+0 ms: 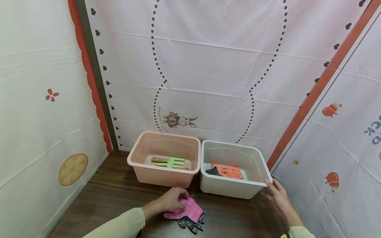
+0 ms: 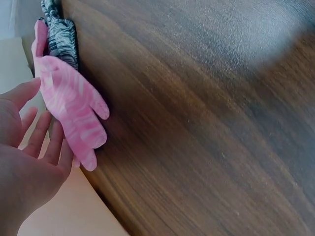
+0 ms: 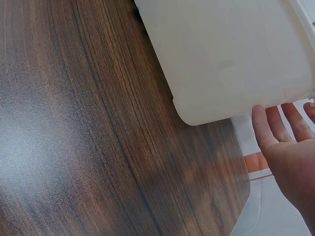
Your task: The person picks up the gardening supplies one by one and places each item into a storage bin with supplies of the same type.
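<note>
My left hand (image 1: 172, 200) pinches the edge of a pink glove (image 1: 192, 211) in front of the pink bin, thumb on one side and fingers on the other. Black-and-grey glove fingers (image 1: 190, 225) stick out from under the pink fabric. In the left wrist view the pink glove (image 2: 74, 103) lies against the thumb and fingertips, with a grey-black patterned part (image 2: 63, 42) behind it. My right hand (image 1: 278, 195) grips the right front corner of the white bin (image 1: 229, 189), thumb over the rim and fingers outside below it. Inside that bin lie orange gloves (image 1: 230, 171) with dark fingers.
Left of the white bin stands the pink bin (image 1: 162, 175), holding green garden hand forks (image 1: 171, 162) with wooden handles. Both stand on a dark wooden table (image 1: 113, 198) against a printed cloth backdrop (image 1: 208, 66). Cloth walls also border the left and right sides.
</note>
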Motion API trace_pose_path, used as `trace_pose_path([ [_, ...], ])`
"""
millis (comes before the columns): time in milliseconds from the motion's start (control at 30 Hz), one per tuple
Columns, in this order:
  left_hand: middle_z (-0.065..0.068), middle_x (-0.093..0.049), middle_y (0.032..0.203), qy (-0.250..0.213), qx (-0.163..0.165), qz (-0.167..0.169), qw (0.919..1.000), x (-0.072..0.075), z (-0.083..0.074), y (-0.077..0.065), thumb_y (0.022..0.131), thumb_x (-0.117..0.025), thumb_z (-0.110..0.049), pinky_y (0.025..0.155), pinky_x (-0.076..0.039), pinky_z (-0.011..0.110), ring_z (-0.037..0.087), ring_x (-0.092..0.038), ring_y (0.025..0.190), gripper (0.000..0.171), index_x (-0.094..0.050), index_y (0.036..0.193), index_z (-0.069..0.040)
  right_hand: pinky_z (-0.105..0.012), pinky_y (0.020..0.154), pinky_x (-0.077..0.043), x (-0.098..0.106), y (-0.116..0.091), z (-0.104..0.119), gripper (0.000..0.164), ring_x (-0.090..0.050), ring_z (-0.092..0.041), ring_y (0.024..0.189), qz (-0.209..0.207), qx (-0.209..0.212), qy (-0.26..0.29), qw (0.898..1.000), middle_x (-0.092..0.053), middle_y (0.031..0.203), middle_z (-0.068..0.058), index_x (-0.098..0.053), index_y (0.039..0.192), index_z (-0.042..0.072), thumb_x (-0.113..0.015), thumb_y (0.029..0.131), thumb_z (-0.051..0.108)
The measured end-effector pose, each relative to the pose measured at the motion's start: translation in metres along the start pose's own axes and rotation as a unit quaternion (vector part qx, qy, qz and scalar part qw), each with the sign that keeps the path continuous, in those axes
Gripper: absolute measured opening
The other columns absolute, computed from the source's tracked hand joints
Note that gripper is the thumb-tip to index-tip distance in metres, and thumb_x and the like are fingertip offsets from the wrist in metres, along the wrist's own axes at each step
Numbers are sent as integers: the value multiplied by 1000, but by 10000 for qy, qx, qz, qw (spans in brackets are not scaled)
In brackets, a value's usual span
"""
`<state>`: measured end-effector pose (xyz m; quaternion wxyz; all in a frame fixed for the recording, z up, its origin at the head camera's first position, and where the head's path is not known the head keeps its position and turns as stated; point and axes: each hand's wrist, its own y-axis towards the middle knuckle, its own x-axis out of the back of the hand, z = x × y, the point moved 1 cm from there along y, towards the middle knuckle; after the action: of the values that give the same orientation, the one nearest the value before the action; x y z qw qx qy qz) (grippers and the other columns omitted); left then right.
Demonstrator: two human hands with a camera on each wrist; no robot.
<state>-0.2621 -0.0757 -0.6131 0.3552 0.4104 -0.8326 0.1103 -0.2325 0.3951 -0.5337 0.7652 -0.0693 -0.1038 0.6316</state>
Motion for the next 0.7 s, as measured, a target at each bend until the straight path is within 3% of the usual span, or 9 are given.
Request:
trace_pose_path([
  [233, -4, -69, 101, 320, 90, -17, 9994, -4, 1, 0, 80, -93, -19, 86, -56, 28, 11, -65, 95, 32, -77, 108, -13, -41, 107, -54, -1, 0, -1, 81, -56, 11, 99, 14, 34, 56, 10000, -18, 172, -16, -15, 168, 8, -54, 110, 47],
  [433, -4, -68, 97, 503, -11, -228, 9985, -9, 10, 1, 80, -91, -19, 81, -55, 27, 10, -64, 91, 30, -78, 106, -13, -42, 107, -54, 0, -1, 0, 81, -56, 11, 102, 25, 92, 42, 9999, -17, 172, -18, -14, 168, 6, -54, 110, 47],
  [700, -9, -63, 91, 302, 113, -278, 9991, -15, 20, 5, 79, -91, -16, 77, -54, 23, 2, -59, 84, 26, -77, 101, -15, -50, 115, -46, 0, -1, 1, 83, -54, 7, 106, -25, 37, 54, 10000, -17, 173, -18, -12, 169, 6, -54, 110, 47],
])
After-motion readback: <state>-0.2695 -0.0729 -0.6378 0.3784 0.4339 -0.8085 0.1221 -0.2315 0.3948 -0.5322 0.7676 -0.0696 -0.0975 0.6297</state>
